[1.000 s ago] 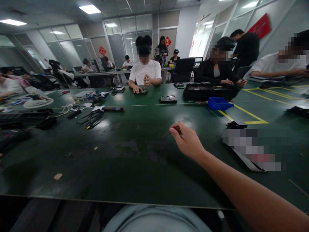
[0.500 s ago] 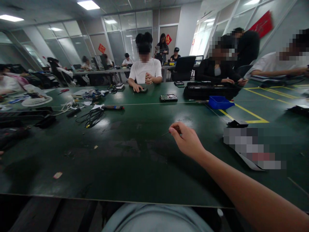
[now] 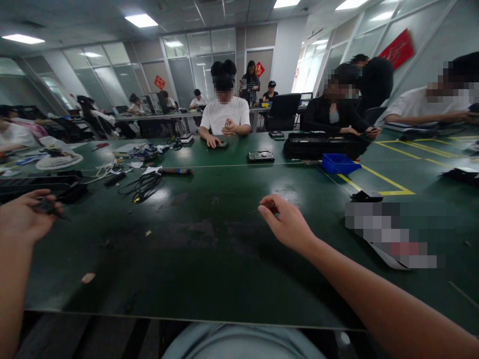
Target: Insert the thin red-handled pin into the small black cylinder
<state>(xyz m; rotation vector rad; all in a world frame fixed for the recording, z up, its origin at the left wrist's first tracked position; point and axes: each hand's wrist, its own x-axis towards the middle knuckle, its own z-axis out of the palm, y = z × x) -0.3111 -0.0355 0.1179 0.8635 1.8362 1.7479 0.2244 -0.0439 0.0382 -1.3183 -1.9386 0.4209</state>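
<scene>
My right hand is over the middle of the green table, its fingers closed around a thin screwdriver. The slim shaft points left, and the fingers hide most of the handle. At the left edge, my left hand is raised over the table with its palm partly turned up. It grips a small dark piece with a pointed end, whose kind I cannot make out. Ahead of my right hand lies a hard drive, circuit side up.
Across the table sits a person with both hands at a small device. A blue tray and a long black casing lie back right. Black cable, a corded tool and a white fan are left.
My left hand has come into view from the left, holding the small dark piece. My right hand has barely moved and still grips the screwdriver. The view has tilted slightly upward.
</scene>
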